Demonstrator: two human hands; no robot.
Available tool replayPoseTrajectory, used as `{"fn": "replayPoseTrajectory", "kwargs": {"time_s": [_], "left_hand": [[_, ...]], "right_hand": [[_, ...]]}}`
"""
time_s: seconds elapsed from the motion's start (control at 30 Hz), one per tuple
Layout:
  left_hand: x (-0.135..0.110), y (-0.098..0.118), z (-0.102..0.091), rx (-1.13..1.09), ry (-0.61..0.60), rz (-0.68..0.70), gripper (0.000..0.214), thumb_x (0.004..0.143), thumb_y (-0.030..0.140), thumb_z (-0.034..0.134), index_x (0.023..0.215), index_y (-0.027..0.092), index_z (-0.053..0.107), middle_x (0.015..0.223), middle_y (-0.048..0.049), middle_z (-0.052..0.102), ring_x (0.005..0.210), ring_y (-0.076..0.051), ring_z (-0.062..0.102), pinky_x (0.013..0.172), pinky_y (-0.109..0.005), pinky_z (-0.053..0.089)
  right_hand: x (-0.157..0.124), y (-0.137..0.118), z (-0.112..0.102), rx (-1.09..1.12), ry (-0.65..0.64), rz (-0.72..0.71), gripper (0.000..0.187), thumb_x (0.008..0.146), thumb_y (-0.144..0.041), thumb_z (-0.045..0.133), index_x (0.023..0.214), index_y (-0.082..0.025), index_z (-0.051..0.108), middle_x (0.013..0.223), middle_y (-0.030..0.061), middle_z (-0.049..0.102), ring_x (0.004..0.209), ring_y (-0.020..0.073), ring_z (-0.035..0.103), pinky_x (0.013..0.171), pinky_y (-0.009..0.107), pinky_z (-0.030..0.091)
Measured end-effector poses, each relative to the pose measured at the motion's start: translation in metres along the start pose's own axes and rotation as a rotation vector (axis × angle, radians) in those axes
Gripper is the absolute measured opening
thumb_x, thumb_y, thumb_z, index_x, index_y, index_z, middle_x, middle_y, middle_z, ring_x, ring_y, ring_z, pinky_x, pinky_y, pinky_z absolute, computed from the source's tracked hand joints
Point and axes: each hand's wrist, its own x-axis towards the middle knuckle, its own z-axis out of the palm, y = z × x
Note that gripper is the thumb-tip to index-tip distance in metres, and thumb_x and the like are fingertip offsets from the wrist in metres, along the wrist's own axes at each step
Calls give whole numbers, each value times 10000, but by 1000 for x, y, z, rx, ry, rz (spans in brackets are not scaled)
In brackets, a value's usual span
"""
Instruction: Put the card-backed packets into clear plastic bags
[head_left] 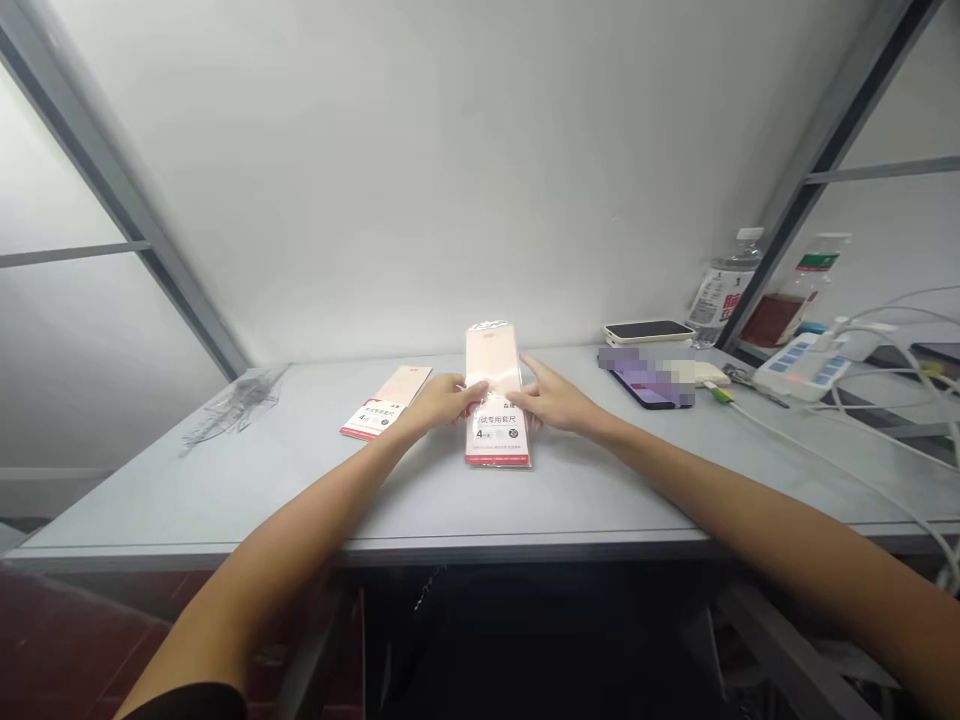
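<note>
A long flat packet, pale pink with a red and white printed label and a shiny plastic sleeve, lies on the grey table in the middle. My left hand pinches its left edge with closed fingers. My right hand rests on its right edge, fingers stretched out along it. A second, similar packet lies flat a little to the left, touched by neither hand.
Crumpled clear plastic lies at the table's far left. At the right are two phones, a power strip with white cables, and two bottles by the wall.
</note>
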Motion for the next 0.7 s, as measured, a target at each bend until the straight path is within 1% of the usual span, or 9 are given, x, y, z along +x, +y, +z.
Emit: {"fn": "replayPoseTrajectory", "kwargs": {"time_s": [0.03, 0.1, 0.17, 0.23, 0.33, 0.43, 0.5, 0.6, 0.7], "left_hand": [[1, -3, 0, 38, -17, -28, 500, 698, 640, 520, 777, 151, 593, 594, -27, 592, 433, -98, 482, 418, -229, 332], [3, -8, 0, 86, -40, -73, 560, 671, 625, 562, 972, 153, 585, 640, -29, 625, 446, -116, 518, 429, -232, 345], [4, -11, 0, 98, -50, -82, 690, 626, 559, 644, 1177, 172, 493, 703, -22, 647, 475, -127, 553, 450, -228, 367], [3, -12, -2, 103, -72, -65, 810, 577, 475, 712, 1278, 209, 407, 767, -16, 656, 519, -132, 579, 471, -219, 384], [2, -10, -3, 128, -132, -62, 820, 540, 414, 747, 1272, 250, 417, 843, -19, 658, 560, -132, 592, 485, -215, 400], [2, -8, -4, 145, -162, -93, 756, 528, 410, 752, 1212, 245, 475, 881, -30, 654, 542, -131, 587, 491, -228, 419], [2, -8, -4, 130, -162, -102, 709, 539, 416, 743, 1181, 238, 499, 892, -36, 648, 528, -131, 585, 491, -236, 428], [2, -8, -4, 106, -148, -104, 646, 574, 423, 719, 1156, 235, 514, 895, -41, 644, 519, -132, 589, 488, -239, 435], [2, -9, -3, 96, -148, -101, 606, 591, 415, 712, 1137, 230, 524, 889, -44, 645, 527, -137, 601, 495, -246, 450]], "right_hand": [[0, 3, -1, -32, -14, 20, 698, 797, -342, 587, 1374, -192, 224, 636, 5, 675, 487, 165, 594, 375, 252, 435], [1, 9, -2, -103, -34, 49, 640, 804, -332, 579, 1344, -193, 264, 576, -6, 658, 456, 168, 589, 370, 248, 415], [2, 13, -3, -186, -36, 55, 612, 809, -315, 572, 1328, -188, 274, 510, -23, 629, 424, 171, 580, 376, 249, 406], [3, 14, -3, -257, -24, 49, 581, 817, -309, 556, 1317, -191, 285, 517, -24, 629, 396, 165, 566, 390, 256, 409], [2, 11, -3, -344, -23, 46, 507, 839, -333, 514, 1295, -206, 334, 595, -9, 651, 392, 150, 548, 406, 262, 410], [1, 7, -4, -462, -28, 39, 449, 853, -359, 479, 1269, -204, 410, 620, -1, 644, 496, 160, 580, 447, 257, 404], [1, 6, -4, -536, -19, 39, 479, 854, -388, 470, 1284, -182, 425, 626, 7, 637, 572, 174, 593, 483, 259, 397], [3, 9, -4, -608, -19, 53, 561, 848, -418, 470, 1327, -133, 405, 624, 22, 628, 633, 197, 594, 533, 275, 396], [4, 10, -4, -643, -24, 54, 536, 844, -392, 483, 1314, -135, 440, 638, 37, 634, 674, 214, 601, 583, 291, 409]]}}
